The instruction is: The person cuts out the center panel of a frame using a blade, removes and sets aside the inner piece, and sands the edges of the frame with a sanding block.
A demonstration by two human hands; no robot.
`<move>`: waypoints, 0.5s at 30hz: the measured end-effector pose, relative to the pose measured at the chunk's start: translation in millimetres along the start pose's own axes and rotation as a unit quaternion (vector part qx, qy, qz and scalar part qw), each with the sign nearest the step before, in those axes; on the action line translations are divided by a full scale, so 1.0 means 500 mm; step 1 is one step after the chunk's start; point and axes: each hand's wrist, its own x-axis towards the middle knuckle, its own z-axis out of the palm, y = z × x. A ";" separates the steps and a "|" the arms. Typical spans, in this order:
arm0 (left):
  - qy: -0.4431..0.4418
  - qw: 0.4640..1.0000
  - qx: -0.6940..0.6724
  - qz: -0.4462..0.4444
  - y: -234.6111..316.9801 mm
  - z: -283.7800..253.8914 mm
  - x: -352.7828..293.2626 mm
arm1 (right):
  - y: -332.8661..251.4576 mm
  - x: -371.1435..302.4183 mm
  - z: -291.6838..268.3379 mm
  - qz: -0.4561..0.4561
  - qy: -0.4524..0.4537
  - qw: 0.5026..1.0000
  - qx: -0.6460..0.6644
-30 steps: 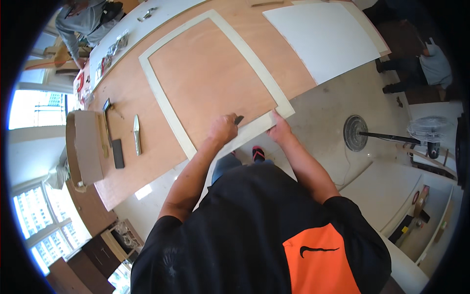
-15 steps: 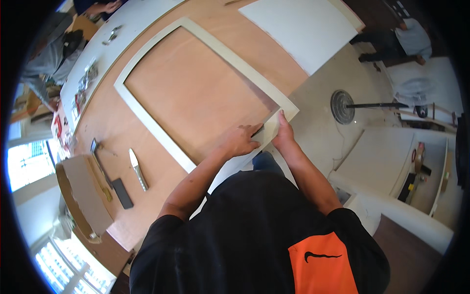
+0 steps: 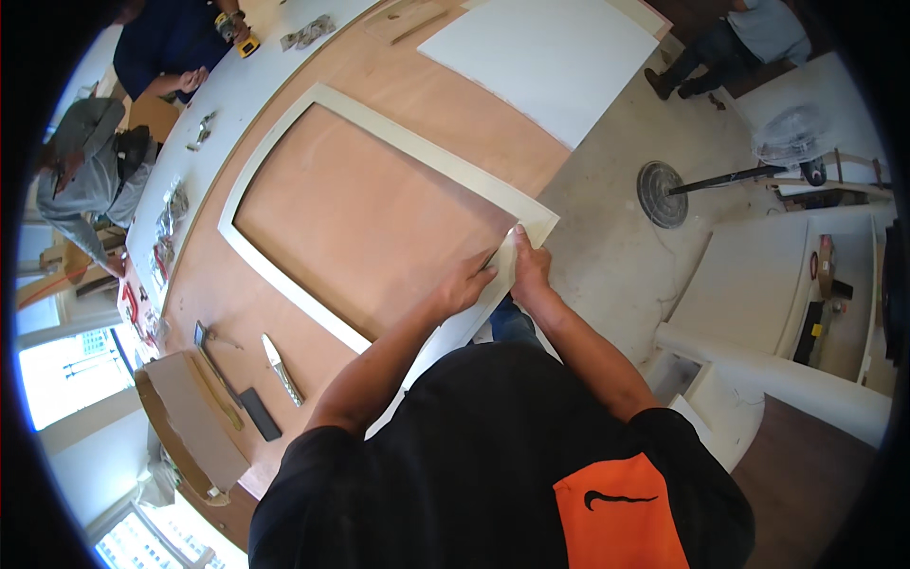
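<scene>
A cream rectangular frame (image 3: 427, 154) lies flat on a plywood table (image 3: 370, 213). Both my hands rest on its near rail, close to the right-hand corner. My left hand (image 3: 467, 284) is closed around a thin dark tool whose tip touches the rail; what kind of tool it is I cannot tell. My right hand (image 3: 529, 268) sits just beside it and grips the rail's outer edge, with the thumb on top. My forearms come up from below over my black shirt.
On the table's left end lie a utility knife (image 3: 282, 368), a dark block (image 3: 258, 414), a metal square (image 3: 213, 356) and a cardboard box (image 3: 185, 417). A white board (image 3: 559, 57) lies at the far end. Other people (image 3: 90, 180) work at a long bench. A fan base (image 3: 662, 192) and white cabinets (image 3: 758, 284) stand at the right.
Both hands have slid along the near rail toward its right corner, and they now sit closer together. My head has turned, shifting the table to the left in view.
</scene>
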 end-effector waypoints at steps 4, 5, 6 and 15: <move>0.016 1.000 -0.002 -0.018 -0.017 0.008 0.025 | 0.005 0.003 0.000 -0.045 -0.003 0.998 -0.044; 0.020 0.999 0.024 -0.008 -0.008 0.006 0.053 | 0.002 -0.001 0.003 -0.044 -0.003 0.998 -0.043; 0.022 0.999 0.025 -0.009 -0.005 0.000 0.079 | -0.005 -0.007 0.012 -0.022 -0.002 0.999 -0.038; 0.042 0.998 -0.049 -0.001 0.007 -0.006 0.034 | -0.002 0.003 0.012 -0.021 0.024 0.996 -0.086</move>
